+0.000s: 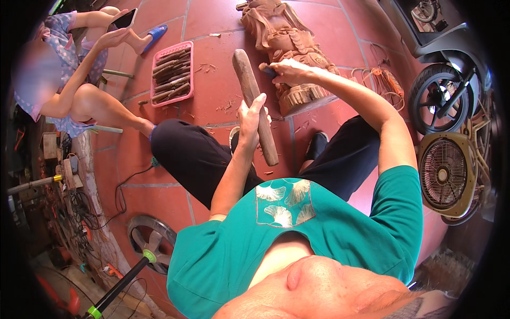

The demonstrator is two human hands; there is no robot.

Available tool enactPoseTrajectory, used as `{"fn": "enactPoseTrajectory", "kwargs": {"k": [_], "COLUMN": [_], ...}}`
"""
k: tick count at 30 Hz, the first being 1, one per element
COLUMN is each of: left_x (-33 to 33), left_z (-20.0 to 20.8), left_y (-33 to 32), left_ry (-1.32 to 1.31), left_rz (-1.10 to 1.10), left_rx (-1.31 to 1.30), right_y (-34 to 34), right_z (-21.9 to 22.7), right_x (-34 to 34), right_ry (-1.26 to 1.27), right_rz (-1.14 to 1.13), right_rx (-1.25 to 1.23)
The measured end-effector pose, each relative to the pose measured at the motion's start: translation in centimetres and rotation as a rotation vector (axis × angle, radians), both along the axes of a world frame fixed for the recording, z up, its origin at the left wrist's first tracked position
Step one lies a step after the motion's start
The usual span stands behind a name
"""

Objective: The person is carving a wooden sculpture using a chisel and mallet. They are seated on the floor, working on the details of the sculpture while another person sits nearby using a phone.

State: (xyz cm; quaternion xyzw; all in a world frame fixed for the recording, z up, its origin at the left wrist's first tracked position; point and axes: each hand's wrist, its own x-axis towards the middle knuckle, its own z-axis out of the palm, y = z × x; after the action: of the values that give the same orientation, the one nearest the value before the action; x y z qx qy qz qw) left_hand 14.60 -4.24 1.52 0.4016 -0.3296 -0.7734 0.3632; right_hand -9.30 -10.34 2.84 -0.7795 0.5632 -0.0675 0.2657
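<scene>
My left hand (251,118) is closed around a long wooden mallet (246,74), a plain club of weathered brown wood slanting up past my knees. Just to its right, my right hand (291,72) grips a carving chisel (267,69); its short handle end pokes out toward the mallet, and its blade cannot be made out. Mallet and chisel look apart. Under and beyond my right hand lies a carved wooden statue (289,42) on its side, with folds and rounded relief. Its bark-edged base (304,99) points toward me, between my spread legs.
A pink basket (192,69) of several wooden-handled tools stands left of the statue, with shavings (228,106) about. A seated person (69,74) holds a phone (123,20) at far left. At right are a coiled cord (390,85), a motorbike wheel (438,98) and a fan (446,171).
</scene>
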Motion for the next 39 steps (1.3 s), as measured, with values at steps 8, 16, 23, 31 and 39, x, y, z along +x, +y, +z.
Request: {"fn": "enactPoseTrajectory", "kwargs": {"k": [8,16,23,31,39], "left_x": [-1.1,-2.5,-2.8,-3.4,-3.7], "left_z": [-0.2,-0.2,0.3,1.4,0.8], "left_y": [0.2,1.3,2.4,4.3,5.6], "left_ry": [0.015,-0.010,-0.041,-0.096,-0.222], "left_rz": [-0.017,-0.031,-0.033,-0.087,-0.089], "left_rx": [-0.034,-0.004,-0.086,-0.111,-0.083], "right_y": [2.3,5.6,8.6,11.4,15.0], "right_z": [1.2,5.3,6.5,7.2,8.0], "right_x": [-7.3,-8.8,-11.8,-14.7,-17.1], "right_ry": [0.017,-0.063,-0.136,-0.039,0.133], "right_rz": [-0.249,-0.324,-0.422,-0.465,-0.639], "right_rx": [-0.193,-0.273,-0.295,-0.508,-0.375]}}
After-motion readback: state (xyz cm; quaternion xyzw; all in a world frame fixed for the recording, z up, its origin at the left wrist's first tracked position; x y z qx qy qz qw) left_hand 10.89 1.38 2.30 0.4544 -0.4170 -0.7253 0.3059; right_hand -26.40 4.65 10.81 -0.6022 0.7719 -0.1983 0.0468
